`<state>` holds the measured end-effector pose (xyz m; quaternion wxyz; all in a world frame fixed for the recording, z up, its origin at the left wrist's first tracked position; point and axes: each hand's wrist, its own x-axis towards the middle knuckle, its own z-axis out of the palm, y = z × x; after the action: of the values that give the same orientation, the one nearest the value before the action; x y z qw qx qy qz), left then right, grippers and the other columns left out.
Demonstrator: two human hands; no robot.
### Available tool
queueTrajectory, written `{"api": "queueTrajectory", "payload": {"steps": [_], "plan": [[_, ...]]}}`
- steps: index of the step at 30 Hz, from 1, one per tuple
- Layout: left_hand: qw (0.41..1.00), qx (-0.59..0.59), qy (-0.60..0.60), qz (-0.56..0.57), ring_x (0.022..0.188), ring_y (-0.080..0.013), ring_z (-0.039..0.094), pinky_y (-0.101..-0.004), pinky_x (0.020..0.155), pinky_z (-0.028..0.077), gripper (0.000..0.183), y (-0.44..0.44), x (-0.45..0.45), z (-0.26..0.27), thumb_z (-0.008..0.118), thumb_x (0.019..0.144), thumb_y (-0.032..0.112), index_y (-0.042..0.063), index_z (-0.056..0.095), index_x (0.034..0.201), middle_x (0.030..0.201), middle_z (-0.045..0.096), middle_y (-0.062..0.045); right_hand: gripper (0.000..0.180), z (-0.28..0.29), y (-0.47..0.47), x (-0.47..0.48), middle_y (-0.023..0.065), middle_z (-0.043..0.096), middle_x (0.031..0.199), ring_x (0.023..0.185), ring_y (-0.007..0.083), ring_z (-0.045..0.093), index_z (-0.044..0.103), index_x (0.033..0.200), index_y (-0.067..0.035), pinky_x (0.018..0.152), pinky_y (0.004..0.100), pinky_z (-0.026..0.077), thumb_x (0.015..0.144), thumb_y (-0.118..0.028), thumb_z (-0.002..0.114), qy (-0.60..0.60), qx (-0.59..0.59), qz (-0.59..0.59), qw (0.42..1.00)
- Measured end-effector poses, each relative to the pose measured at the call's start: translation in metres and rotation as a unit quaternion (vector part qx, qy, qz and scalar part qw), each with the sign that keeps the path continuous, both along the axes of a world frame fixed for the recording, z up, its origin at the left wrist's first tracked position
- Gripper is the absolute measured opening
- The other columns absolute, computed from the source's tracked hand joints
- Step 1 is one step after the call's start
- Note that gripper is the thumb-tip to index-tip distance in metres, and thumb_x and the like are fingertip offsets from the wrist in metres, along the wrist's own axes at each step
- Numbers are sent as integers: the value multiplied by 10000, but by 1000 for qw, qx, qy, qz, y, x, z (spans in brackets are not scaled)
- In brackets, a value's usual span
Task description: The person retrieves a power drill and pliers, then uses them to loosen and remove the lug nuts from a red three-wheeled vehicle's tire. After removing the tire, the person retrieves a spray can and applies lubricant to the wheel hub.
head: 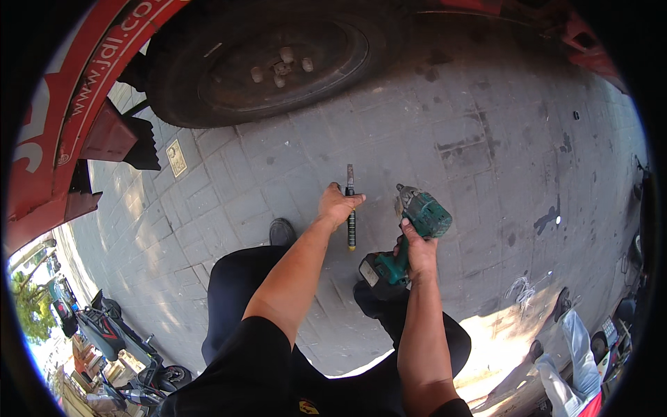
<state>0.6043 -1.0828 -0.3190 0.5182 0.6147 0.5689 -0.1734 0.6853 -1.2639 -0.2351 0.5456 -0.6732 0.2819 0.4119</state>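
Observation:
My left hand [338, 203] is closed around a hand tool with a black-and-yellow grip [351, 232] and a worn, flat metal end pointing away from me. Its exact kind is hard to tell from above. In my right hand [418, 245] is a green cordless impact wrench [427, 215], gripped by its handle. The wrench's nose points up and slightly left, while its battery [371, 271] sits low, near my right knee. Ahead of both hands stands a dark, dirty vehicle wheel [281, 99], with several nuts [286, 54] around its hub.
A red vehicle panel [78, 125] bearing writing rises at the left. Grey paving [292, 172] spreads under me. A parked scooter [125, 339] stands lower left. At lower right are another person's legs [573, 359] and a tangled white cord [521, 291] on the ground.

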Motion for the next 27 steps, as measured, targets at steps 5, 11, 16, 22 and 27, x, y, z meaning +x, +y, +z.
{"api": "queueTrajectory", "payload": {"steps": [5, 11, 16, 22, 27], "plan": [[992, 67, 31, -103, 1017, -363, 657, -420, 862, 511, 669, -3, 13, -63, 800, 742, 435, -87, 563, 1088, 1006, 673, -267, 235, -93, 17, -16, 46, 548, 663, 464, 172, 519, 608, 953, -50, 407, 308, 433, 841, -191, 760, 11, 14, -47, 999], [991, 83, -18, -107, 912, -311, 676, -393, 760, 531, 441, 4, 10, -122, 723, 833, 307, -72, 613, 1029, 998, 680, -209, 273, -150, 29, 0, 66, 568, 662, 475, 188, 534, 635, 915, -40, 422, 335, 440, 824, -262, 766, 0, 15, -10, 1000], [963, -159, -166, 143, 708, -219, 635, -407, 627, 553, 225, 38, 5, -132, 655, 863, 193, 26, 608, 1007, 872, 633, -100, 292, -145, 35, 23, 66, 573, 683, 491, 188, 528, 643, 931, -45, 466, 342, 453, 820, -287, 762, -17, 3, 79, 997], [789, -256, -334, 448, 650, -227, 572, -396, 556, 493, 125, 55, 27, -76, 618, 903, 165, 63, 552, 932, 761, 567, -73, 286, -101, 47, 6, 52, 572, 714, 514, 166, 528, 617, 989, -42, 443, 325, 448, 804, -195, 772, -83, 161, 110, 977], [691, -245, -476, 486, 631, -215, 536, -380, 566, 472, 119, 71, 72, -20, 590, 930, 153, 89, 510, 869, 709, 517, -53, 225, -82, 69, -6, 42, 583, 755, 541, 148, 533, 614, 980, -37, 456, 306, 436, 796, -67, 740, -111, 262, 119, 951]]}}
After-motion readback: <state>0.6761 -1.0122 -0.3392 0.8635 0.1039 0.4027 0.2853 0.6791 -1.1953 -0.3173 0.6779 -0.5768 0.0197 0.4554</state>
